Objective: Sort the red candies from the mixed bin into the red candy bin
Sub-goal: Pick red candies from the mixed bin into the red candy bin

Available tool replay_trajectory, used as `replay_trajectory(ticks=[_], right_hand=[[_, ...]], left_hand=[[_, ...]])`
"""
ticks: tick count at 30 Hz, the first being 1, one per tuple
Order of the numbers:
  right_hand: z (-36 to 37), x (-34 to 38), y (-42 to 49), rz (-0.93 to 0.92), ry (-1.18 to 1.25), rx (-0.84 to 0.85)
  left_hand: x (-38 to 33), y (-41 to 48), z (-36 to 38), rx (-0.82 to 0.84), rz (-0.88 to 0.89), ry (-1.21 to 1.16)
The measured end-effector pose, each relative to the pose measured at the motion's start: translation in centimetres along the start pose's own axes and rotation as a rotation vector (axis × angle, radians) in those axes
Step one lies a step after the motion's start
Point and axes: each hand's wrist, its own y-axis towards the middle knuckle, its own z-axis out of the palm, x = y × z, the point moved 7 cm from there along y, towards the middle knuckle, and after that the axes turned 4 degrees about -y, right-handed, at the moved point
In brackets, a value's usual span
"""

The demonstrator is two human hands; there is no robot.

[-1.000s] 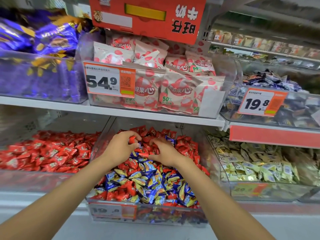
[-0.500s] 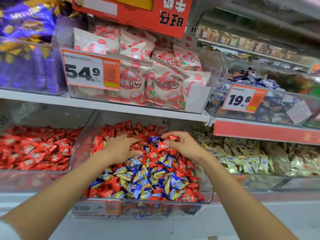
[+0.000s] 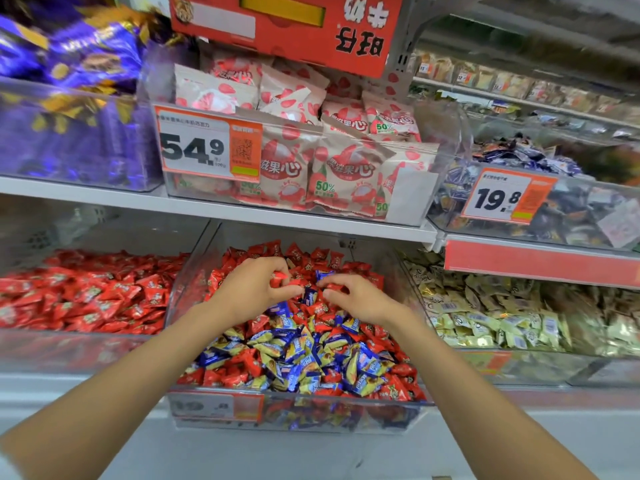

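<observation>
The clear mixed bin (image 3: 298, 405) on the lower shelf holds red, blue and yellow wrapped candies (image 3: 304, 355). Both my hands are over its back half. My left hand (image 3: 249, 292) has its fingers curled round red candies (image 3: 282, 280). My right hand (image 3: 356, 297) hovers beside it with curled fingers, the fingertips touching the candy pile; I cannot see whether it holds one. The red candy bin (image 3: 86, 341) stands directly to the left, filled with red wrapped candies (image 3: 90, 292).
To the right is a bin of pale gold candies (image 3: 502, 317). The upper shelf (image 3: 214, 211) overhangs the bins and carries boxes of strawberry packets (image 3: 311, 168), purple sweets (image 3: 69, 98) and dark sweets (image 3: 554, 202), with price tags in front.
My hands have drawn closer together over the back of the mixed bin. The left hand's fingers have closed on red candies. The view has shifted slightly.
</observation>
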Motion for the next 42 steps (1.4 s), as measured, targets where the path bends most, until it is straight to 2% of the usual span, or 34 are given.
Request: replay_trajectory(ticks=[2, 5, 10, 15, 19, 29, 32, 36, 38, 42], right_hand=[[1.9, -0.1, 0.5, 0.010, -0.124, 0.121], [2.1, 0.2, 0.7, -0.016, -0.113, 0.105], [-0.6, -0.2, -0.1, 0.023, 0.147, -0.024], [-3.5, -0.5, -2.4, 0.064, 0.471, -0.125], [-3.8, -0.3, -4.3, 0.097, 0.401, -0.098], [-3.6, 1.1, -5.9, 0.059, 0.335, -0.086], [-3.2, 2.1, -5.9, 0.049, 0.382, -0.050], [-2.7, 3.4, -5.9, 0.056, 0.348, -0.058], [-2.6, 4.0, -6.0, 0.064, 0.353, -0.086], [-1.8, 6.2, -6.4, 0.015, 0.388, -0.107]], left_hand=[[0.4, -0.3, -0.3, -0.021, -0.023, -0.044], [0.5, -0.6, -0.5, -0.010, -0.029, -0.074], [0.1, -0.6, -0.1, 0.067, -0.025, 0.006], [0.1, -0.8, -0.7, 0.065, -0.050, -0.015], [-0.5, -1.3, -1.1, 0.119, -0.038, -0.048], [2.1, -3.8, -0.2, 0.375, -0.125, 0.182], [1.9, -3.8, -0.4, 0.321, -0.090, 0.186], [-0.2, -3.9, -1.9, 0.143, -0.004, 0.065], [-1.1, -4.1, -2.9, 0.069, 0.049, 0.088], [-1.2, -5.4, -4.7, 0.024, 0.093, 0.038]])
